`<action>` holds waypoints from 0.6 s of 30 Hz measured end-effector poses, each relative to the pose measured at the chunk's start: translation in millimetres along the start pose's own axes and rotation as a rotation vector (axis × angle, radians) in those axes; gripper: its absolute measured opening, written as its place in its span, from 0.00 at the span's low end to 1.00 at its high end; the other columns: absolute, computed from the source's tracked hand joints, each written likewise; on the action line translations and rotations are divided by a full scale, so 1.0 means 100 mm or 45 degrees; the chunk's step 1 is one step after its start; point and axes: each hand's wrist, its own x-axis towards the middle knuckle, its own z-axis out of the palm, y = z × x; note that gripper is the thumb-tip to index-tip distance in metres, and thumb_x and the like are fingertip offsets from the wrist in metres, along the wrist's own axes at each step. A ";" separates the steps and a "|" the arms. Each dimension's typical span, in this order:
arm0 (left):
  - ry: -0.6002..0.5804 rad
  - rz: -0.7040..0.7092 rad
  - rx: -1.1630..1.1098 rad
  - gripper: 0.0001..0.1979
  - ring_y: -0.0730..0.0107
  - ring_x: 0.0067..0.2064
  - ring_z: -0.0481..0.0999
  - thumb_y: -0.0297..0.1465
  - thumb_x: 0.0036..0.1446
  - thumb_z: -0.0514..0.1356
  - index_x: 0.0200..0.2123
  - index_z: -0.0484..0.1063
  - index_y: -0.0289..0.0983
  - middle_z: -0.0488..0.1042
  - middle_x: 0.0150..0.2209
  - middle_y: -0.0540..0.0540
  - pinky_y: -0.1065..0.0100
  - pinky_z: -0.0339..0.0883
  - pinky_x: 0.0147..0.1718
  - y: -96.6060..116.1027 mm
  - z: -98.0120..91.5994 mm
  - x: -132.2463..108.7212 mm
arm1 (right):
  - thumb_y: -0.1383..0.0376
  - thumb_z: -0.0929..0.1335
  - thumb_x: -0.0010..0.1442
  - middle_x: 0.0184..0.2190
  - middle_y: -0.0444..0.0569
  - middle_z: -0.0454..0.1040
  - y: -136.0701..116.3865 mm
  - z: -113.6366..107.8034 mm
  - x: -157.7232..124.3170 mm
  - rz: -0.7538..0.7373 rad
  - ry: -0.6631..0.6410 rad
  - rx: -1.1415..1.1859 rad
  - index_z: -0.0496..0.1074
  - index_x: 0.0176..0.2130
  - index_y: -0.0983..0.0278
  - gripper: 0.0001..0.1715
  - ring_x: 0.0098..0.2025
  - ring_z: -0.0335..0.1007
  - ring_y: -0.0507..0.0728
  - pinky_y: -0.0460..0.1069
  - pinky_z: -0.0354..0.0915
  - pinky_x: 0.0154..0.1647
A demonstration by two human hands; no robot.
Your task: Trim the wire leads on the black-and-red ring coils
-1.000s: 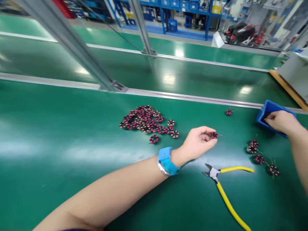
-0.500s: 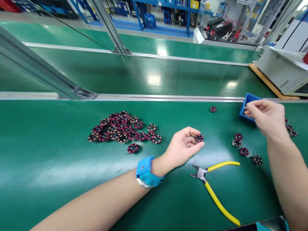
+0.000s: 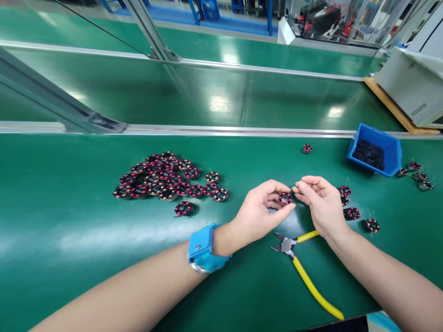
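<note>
My left hand (image 3: 261,210), with a blue strap (image 3: 204,246) on its wrist, pinches a small wound motor stator (image 3: 285,198), a black ring with pink-red marks. My right hand (image 3: 320,203) is closed just right of it, thumb and fingertips pressed on a tiny dark piece (image 3: 296,186) too small to make out clearly. Its tip is close to the stator's upper right edge; whether they touch I cannot tell. Below both hands lie open cutting pliers (image 3: 286,245) with yellow handles, the upper handle partly behind my right hand.
A heap of similar stators (image 3: 155,177) lies on the green bench (image 3: 86,276) at left. More stators (image 3: 352,213) lie right of my hands. A blue bin (image 3: 392,154) of small black pieces (image 3: 369,154) stands at the back right. A metal rail (image 3: 221,132) runs behind.
My right hand has left the blue bin and come left and down beside the stator, fingers pinched. My left hand still holds the stator in nearly the same place. The view has tilted down slightly.
</note>
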 end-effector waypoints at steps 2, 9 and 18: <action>-0.007 0.014 0.019 0.12 0.78 0.31 0.75 0.27 0.47 0.66 0.37 0.70 0.33 0.74 0.34 0.48 0.78 0.71 0.31 -0.02 0.00 0.00 | 0.61 0.77 0.43 0.26 0.44 0.77 0.01 0.02 0.00 -0.022 -0.008 -0.014 0.73 0.30 0.64 0.15 0.30 0.75 0.51 0.44 0.70 0.32; -0.018 0.025 0.042 0.12 0.78 0.31 0.75 0.27 0.48 0.65 0.37 0.70 0.33 0.74 0.34 0.48 0.77 0.72 0.32 0.00 -0.01 0.01 | 0.61 0.77 0.43 0.26 0.44 0.77 0.03 0.02 0.00 -0.066 -0.024 -0.076 0.73 0.30 0.64 0.15 0.30 0.74 0.51 0.47 0.70 0.36; -0.017 0.031 0.041 0.12 0.77 0.31 0.75 0.27 0.48 0.65 0.37 0.70 0.33 0.74 0.34 0.48 0.77 0.72 0.32 0.00 -0.01 0.00 | 0.61 0.77 0.43 0.27 0.44 0.77 0.03 0.01 -0.01 -0.072 -0.043 -0.080 0.73 0.30 0.64 0.14 0.30 0.74 0.51 0.47 0.70 0.36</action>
